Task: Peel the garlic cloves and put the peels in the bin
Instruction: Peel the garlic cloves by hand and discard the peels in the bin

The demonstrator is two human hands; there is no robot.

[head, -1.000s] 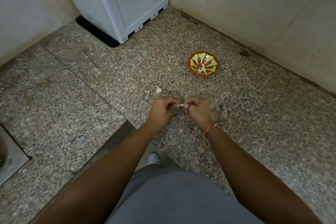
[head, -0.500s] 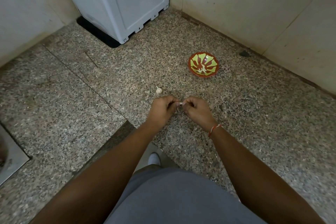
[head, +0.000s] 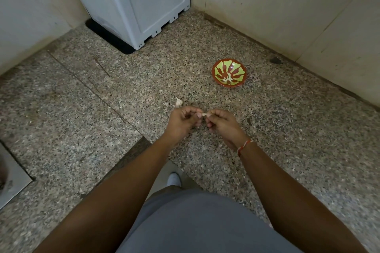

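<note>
Garlic clove (head: 204,114) sits pinched between both hands above the desk (head: 287,129). Left hand (head: 182,122) and right hand (head: 223,124) curl their fingers around it. Bowl (head: 228,75) stands apart.

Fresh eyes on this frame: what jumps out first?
Both hands meet mid-frame over the speckled counter, the left hand and right hand pinching one small garlic clove between them. Beyond them to the right sits a red and green bowl with pale pieces inside. A grey plastic box fills the far corner, and a garlic bulb lies just past the left hand.
</note>
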